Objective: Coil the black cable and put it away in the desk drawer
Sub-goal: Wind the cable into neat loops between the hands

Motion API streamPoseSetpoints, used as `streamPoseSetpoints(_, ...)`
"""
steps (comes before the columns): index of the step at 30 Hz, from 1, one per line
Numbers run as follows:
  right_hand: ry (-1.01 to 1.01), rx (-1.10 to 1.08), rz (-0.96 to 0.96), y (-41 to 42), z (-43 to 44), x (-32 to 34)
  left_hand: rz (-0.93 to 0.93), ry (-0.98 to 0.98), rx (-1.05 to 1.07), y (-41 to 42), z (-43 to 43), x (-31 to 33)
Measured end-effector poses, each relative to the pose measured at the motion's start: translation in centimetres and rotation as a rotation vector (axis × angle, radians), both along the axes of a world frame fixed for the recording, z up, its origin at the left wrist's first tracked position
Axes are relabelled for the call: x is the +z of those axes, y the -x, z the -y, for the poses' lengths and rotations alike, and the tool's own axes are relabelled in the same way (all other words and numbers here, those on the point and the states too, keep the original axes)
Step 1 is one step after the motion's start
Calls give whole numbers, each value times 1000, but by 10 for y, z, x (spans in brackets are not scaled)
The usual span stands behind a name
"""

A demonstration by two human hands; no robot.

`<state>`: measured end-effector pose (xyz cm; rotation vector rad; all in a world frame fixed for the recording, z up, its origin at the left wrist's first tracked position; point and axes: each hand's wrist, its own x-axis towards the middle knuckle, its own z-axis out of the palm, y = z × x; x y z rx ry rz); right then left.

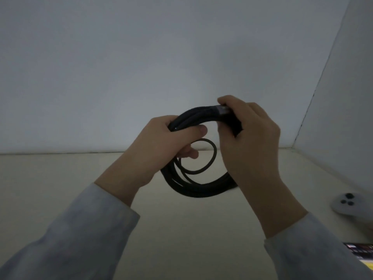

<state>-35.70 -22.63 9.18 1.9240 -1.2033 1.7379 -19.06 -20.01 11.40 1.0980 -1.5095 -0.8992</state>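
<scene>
The black cable point(193, 189) is wound into a loose coil of several loops, held up above the pale desk top point(60, 178). My left hand point(161, 146) grips the bundle on its upper left side. My right hand point(248, 142) is closed over the upper right of the coil, where a grey plug end pokes out under the fingers. One thinner loop hangs inside the coil between my hands. No drawer is in view.
A grey wall point(161, 57) rises behind the desk, and a side wall point(347, 98) closes the right. A small grey controller with dark buttons point(349, 205) lies at the right edge. A colourful flat object point(361, 253) shows at the lower right.
</scene>
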Motion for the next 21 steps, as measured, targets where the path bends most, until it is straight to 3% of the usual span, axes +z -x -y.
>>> streamPoseSetpoints(6, -32, 39, 83, -5, -3, 1, 93, 220, 292, 11, -5, 3)
streamPoseSetpoints(10, -93, 23, 49, -6, -7, 2, 155, 265, 360, 11, -3, 1)
streamPoseSetpoints(17, -222, -100, -162, -7, -7, 0, 378, 325, 366, 15, -1, -7)
streamPoseSetpoints(21, -214, -283, -388, -9, -12, 2, 464, 358, 338, 22, 0, -13)
